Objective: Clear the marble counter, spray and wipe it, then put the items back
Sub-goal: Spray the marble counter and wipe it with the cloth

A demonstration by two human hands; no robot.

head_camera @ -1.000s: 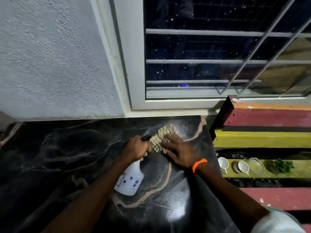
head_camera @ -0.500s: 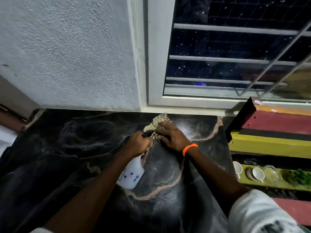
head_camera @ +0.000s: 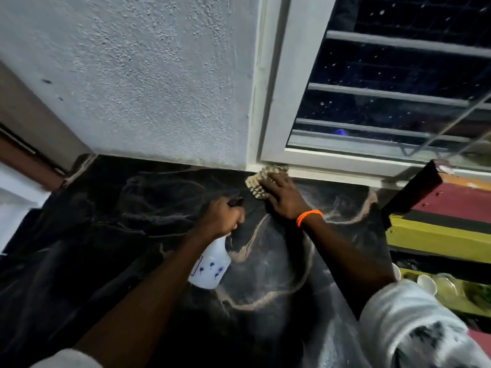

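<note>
Wiping now reaches the back edge: right hand (head_camera: pixel 283 193) w/ fingers flat on the beige cloth (head_camera: pixel 261 181) has slid from mid-slab up against the window frame (head_camera: pixel 273 107), so I judge the wipe stage is well on. Left hand (head_camera: pixel 221 217) is wrapped round the spray bottle (head_camera: pixel 210 266), nozzle fwd, just beside the cloth. Marble counter (head_camera: pixel 106 235) has open room to the left; striped shelf (head_camera: pixel 438 229) blocks the right, wall shuts off the back.

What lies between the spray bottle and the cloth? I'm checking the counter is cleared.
Head view: only bare marble counter separates spray bottle and cloth.
</note>
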